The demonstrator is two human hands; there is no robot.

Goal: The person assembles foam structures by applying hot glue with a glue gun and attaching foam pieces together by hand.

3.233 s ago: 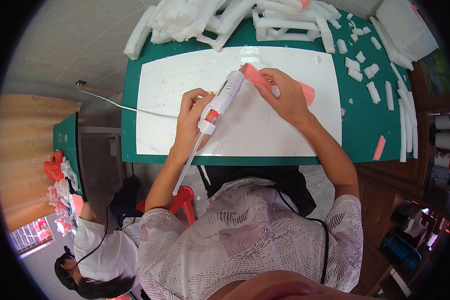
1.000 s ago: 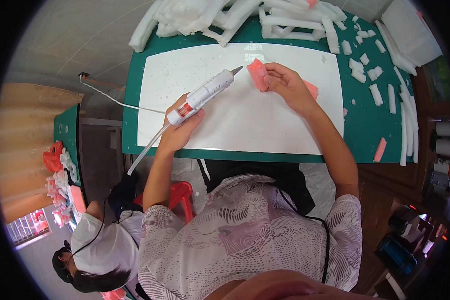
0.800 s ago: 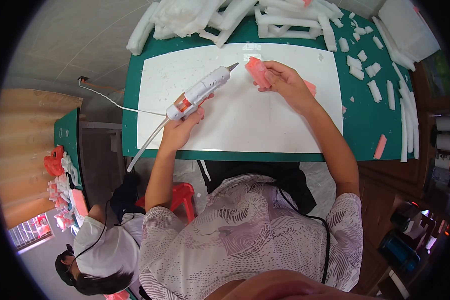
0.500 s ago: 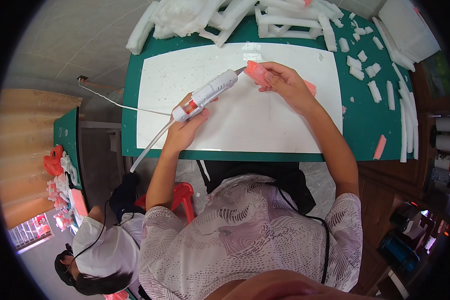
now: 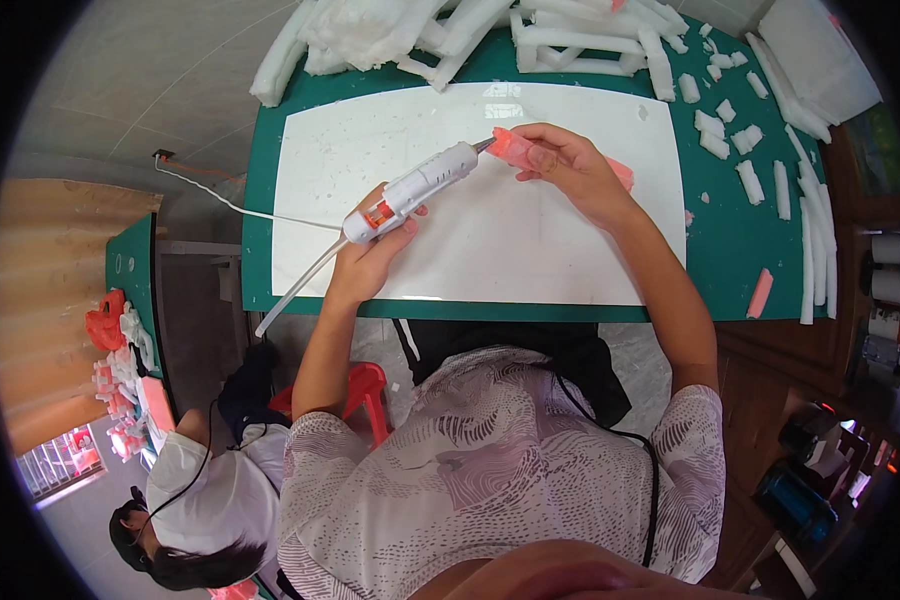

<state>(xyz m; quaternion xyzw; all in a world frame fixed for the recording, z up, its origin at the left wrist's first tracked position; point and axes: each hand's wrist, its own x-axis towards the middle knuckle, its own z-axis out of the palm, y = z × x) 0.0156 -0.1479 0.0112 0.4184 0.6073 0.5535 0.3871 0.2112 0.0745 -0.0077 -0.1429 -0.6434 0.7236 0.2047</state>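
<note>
My left hand (image 5: 372, 255) is wrapped round a white hot glue gun (image 5: 422, 183), with a long clear glue stick (image 5: 303, 287) poking out of its back end. The gun's metal nozzle points up and right, at the end of a pink foam piece (image 5: 511, 147). My right hand (image 5: 568, 170) grips that foam piece between thumb and fingers, over the white board (image 5: 450, 255). Another pink stretch of foam (image 5: 621, 174) shows past the right hand's wrist; whether it joins the held piece is hidden.
White foam strips and frames (image 5: 580, 45) are heaped along the far edge of the green table (image 5: 725, 262). Foam scraps (image 5: 712, 135) and a pink strip (image 5: 760, 293) lie at right. A white cord (image 5: 240, 208) runs leftward. Another person (image 5: 215, 500) sits at lower left.
The glue stick's tail has swung slightly up and left. The nozzle and the pink foam's end have shifted a little; both hands keep their hold.
</note>
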